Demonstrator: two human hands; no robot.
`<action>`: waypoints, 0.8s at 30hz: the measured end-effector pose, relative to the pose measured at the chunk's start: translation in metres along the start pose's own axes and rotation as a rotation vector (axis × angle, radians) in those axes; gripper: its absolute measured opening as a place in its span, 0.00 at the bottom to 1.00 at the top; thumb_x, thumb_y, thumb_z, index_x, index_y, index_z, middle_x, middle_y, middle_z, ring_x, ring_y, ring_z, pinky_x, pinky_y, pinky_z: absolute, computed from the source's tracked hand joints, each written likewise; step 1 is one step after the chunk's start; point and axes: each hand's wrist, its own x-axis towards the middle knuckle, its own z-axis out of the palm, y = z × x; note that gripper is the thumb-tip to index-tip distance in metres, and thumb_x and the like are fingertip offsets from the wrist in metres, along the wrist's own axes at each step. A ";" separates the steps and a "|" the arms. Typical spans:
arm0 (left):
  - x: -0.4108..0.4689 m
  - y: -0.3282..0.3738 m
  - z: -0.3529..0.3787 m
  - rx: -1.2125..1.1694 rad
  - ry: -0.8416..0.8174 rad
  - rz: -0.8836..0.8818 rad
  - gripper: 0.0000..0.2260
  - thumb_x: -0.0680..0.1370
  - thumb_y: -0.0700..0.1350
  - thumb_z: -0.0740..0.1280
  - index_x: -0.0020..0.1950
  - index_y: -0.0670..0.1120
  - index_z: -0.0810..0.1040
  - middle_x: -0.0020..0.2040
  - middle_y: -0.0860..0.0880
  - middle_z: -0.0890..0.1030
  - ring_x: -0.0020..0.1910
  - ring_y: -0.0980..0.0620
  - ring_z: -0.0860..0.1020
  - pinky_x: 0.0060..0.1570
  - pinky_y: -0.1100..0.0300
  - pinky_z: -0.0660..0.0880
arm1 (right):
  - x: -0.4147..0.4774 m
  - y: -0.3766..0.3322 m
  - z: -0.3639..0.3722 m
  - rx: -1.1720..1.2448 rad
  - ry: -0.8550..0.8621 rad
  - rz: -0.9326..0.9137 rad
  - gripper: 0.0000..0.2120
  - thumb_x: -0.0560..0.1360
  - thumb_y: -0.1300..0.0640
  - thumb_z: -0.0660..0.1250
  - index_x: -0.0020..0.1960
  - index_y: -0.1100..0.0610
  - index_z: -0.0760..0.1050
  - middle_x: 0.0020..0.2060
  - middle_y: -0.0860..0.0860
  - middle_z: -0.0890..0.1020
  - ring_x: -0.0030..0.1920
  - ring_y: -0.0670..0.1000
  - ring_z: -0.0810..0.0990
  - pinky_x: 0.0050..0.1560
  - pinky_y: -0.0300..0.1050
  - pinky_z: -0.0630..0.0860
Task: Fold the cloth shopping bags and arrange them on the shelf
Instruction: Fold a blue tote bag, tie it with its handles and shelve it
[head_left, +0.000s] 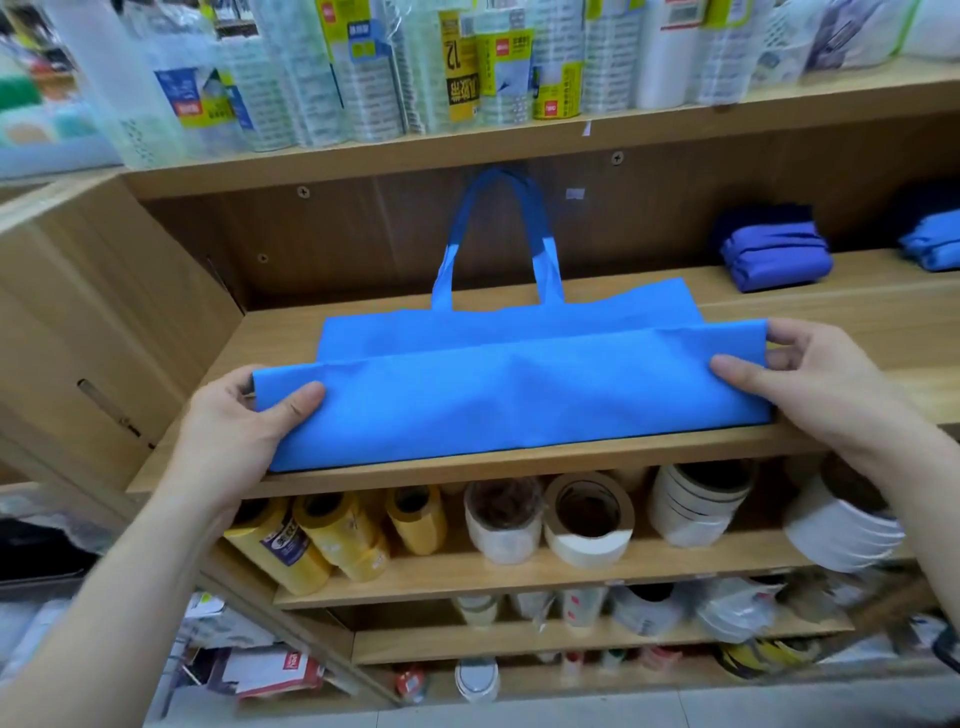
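L hand (234, 415) & R hand (810, 379) each pinch one end of the flap folded over on the bright blue non-woven cloth shopping bag (519, 395), thumbs on top. Bag lies flat on the light wooden shelf (857, 312), handles rearward. Best: pull ends level w/ even tension, then press crease flat, to match folded blue bags (774, 254) at right.

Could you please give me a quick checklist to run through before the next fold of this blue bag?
1. Left hand grips the blue bag at its left end: ok.
2. Right hand grips its right end: ok.
3. Handles tucked in: not ok, they stand against the back panel.
4. Folded layer smooth: not ok, slight ridge mid-bag.
5. Free shelf space left of the folded bags: ok.
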 end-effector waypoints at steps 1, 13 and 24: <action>0.002 0.000 0.006 0.068 0.075 0.015 0.13 0.69 0.55 0.76 0.47 0.49 0.80 0.42 0.56 0.84 0.41 0.55 0.82 0.39 0.61 0.75 | 0.001 -0.003 0.007 -0.067 0.056 0.009 0.07 0.72 0.52 0.75 0.47 0.50 0.79 0.36 0.45 0.86 0.38 0.41 0.84 0.36 0.33 0.76; 0.000 -0.002 0.013 0.599 -0.252 0.485 0.13 0.76 0.50 0.70 0.60 0.58 0.78 0.66 0.56 0.74 0.69 0.54 0.69 0.68 0.57 0.64 | -0.002 -0.001 0.037 -0.695 0.154 -0.336 0.22 0.76 0.61 0.69 0.66 0.45 0.74 0.67 0.51 0.70 0.68 0.55 0.69 0.64 0.62 0.70; 0.006 -0.009 -0.034 0.331 -0.466 0.157 0.16 0.73 0.45 0.72 0.50 0.68 0.82 0.50 0.61 0.84 0.52 0.63 0.80 0.52 0.63 0.73 | 0.000 -0.012 -0.006 -0.568 -0.472 -0.131 0.29 0.60 0.38 0.74 0.62 0.30 0.74 0.64 0.25 0.71 0.66 0.27 0.65 0.69 0.36 0.57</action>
